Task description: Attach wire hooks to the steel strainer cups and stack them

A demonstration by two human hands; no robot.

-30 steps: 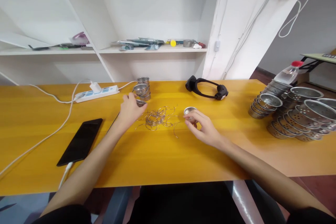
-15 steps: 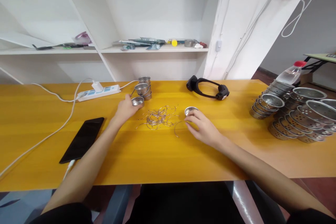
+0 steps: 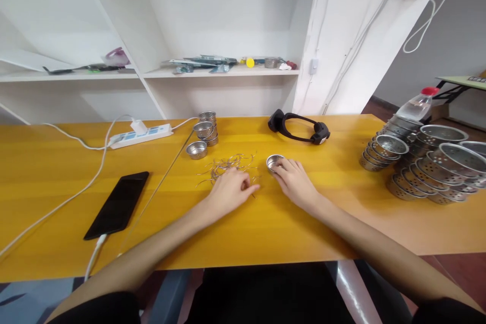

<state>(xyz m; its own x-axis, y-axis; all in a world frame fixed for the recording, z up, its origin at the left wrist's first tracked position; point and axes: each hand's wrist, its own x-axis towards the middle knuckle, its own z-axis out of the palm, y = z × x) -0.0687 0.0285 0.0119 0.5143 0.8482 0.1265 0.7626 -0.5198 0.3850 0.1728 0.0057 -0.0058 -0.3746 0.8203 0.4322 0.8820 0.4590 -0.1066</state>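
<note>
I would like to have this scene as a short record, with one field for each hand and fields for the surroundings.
Surface: yellow table
Left hand: over the near side of the thin wire pile; grip hidden
Right hand: fingers at the rim of a small metal cup; firmness of hold unclear
Left of the wires: second cup, standing in front of a few stacked cups
Far left: dark phone, power strip
Far right: perforated metal cups in stacks, red-capped bottle

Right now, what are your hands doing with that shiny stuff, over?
Left hand over tangled thin shiny metal wires, hiding some. Right hand at rim of small round silver metal cup. Black loop-shaped device farther back, clear of both hands.
</note>
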